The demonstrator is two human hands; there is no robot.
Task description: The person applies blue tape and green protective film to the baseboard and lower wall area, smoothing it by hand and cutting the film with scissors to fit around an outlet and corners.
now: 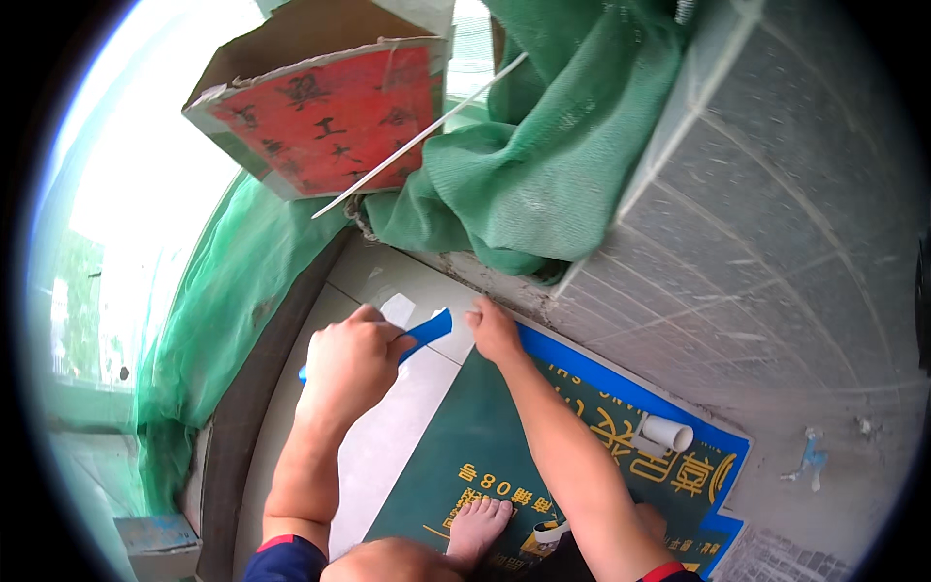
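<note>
My left hand (354, 361) is closed around a strip of blue tape (429, 331), whose flat end sticks out past the thumb toward the right. A shorter bit of the blue shows on the other side of the fist. My right hand (496, 330) is low by the foot of the wall, at the far corner of a dark green printed floor sheet (424, 464). Its fingers are curled together, and what they pinch, if anything, cannot be made out. Blue tape edging (601, 381) runs along the sheet's wall side, from near my right hand toward the right.
Pale floor tiles (373, 432) lie left of the sheet. A white pipe stub (667, 434) stands on the sheet near the grey tiled wall (756, 223). Ahead are green netting (543, 184), a red-faced cardboard box (330, 121) and a thin white rod (417, 139). My bare foot (479, 529) rests on the sheet.
</note>
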